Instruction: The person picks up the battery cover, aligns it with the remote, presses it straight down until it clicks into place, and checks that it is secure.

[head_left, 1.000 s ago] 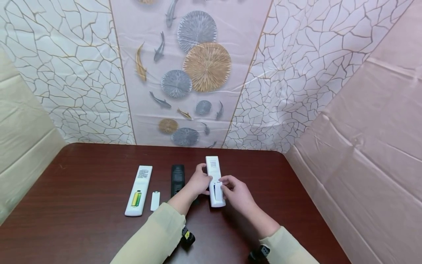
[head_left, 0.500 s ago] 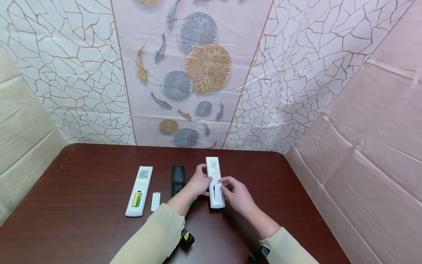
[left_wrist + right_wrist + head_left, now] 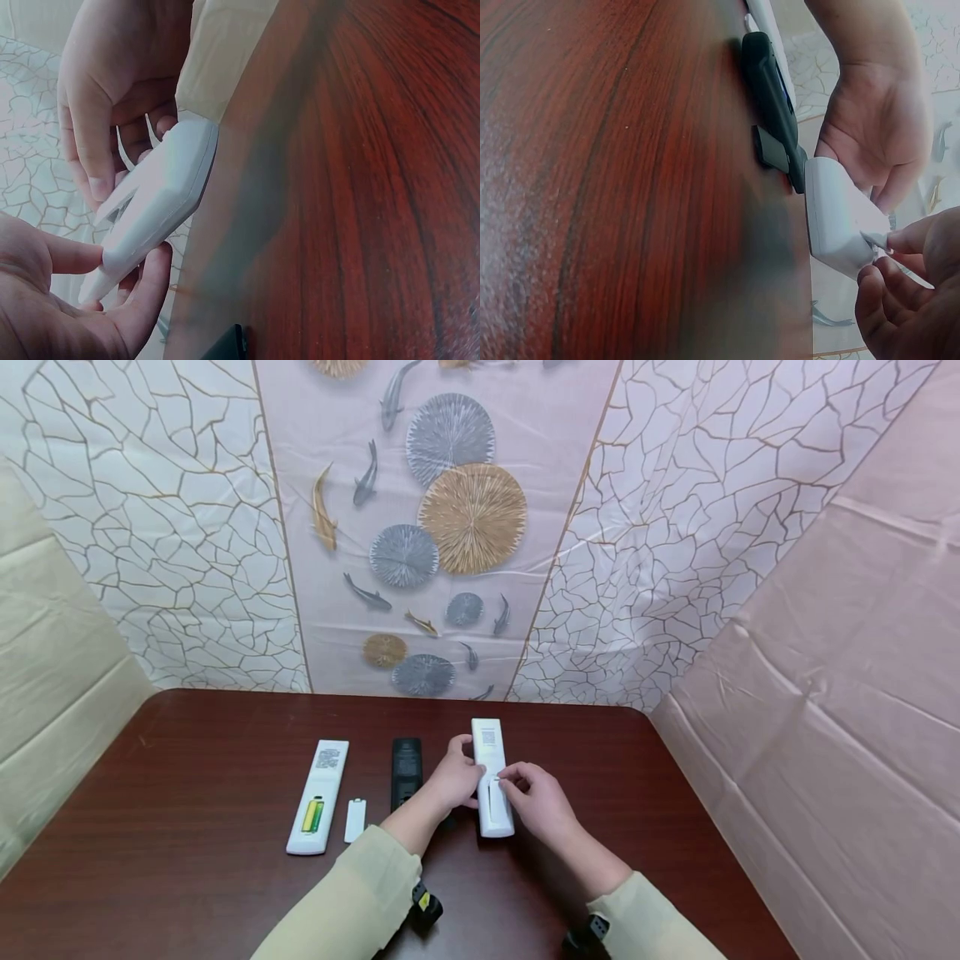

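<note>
A white remote control [image 3: 489,745] is held back side up over the table by my left hand [image 3: 454,778], thumb on one edge and fingers at the other side. My right hand [image 3: 543,800] pinches the upper end of its white battery cover [image 3: 498,803] between thumb and fingertips. In the left wrist view the cover [image 3: 118,201] stands tilted, its pinched end raised off the remote's back and its other end down at it. A dark slot shows beside the cover; the inside of the compartment is mostly hidden.
Left on the table [image 3: 187,793] lies another white remote [image 3: 324,777], its compartment uncovered with green-yellow batteries [image 3: 312,815] inside. Beside it is a loose white cover [image 3: 356,821]. A black remote [image 3: 406,767] lies partly behind my left forearm, with a small black cover [image 3: 771,148] by it.
The dark gap beside the battery cover looks narrower as the cover tilts closer to the remote. Both hands keep their hold; the whole head view has shifted slightly.
</note>
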Demonstrator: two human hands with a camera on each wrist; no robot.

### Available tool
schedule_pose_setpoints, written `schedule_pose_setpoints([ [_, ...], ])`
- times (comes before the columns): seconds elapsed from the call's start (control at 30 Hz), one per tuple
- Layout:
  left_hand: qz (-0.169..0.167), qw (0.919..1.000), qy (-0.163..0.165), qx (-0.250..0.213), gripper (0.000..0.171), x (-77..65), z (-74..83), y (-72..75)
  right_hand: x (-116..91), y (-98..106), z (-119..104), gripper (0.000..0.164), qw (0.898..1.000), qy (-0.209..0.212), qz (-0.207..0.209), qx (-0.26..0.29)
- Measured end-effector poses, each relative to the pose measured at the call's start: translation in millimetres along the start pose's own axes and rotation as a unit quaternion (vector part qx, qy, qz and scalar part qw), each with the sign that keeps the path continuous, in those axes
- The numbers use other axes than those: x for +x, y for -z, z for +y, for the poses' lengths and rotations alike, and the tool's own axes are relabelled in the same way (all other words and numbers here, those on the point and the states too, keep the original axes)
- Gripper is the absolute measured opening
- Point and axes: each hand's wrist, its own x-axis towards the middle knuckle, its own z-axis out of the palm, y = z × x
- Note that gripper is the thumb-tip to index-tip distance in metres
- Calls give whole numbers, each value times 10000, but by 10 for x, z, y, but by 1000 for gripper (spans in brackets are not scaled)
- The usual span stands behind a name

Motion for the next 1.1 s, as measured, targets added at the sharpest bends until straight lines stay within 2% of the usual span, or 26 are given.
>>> schedule_pose_setpoints([
  [0.47,14,10000,14,-26,59,-19,23,-6,20,-16,4,5,10000,-84,48,-13],
  [0.7,-16,9999,-52,-100,59,-25,32,-2,73,-31,36,30,9973,-557,145,463],
  [0.8,-6,9999,-36,-132,59,-25,38,-12,94,-41,65,40,9907,-932,-47,990],
  [0.93,-5,9999,6,-138,59,-32,46,-24,109,-45,92,45,9743,-1412,-378,1712],
  [1.1,5,9999,19,-106,58,-40,53,-35,111,-35,94,43,9610,-1623,-566,2167],
])
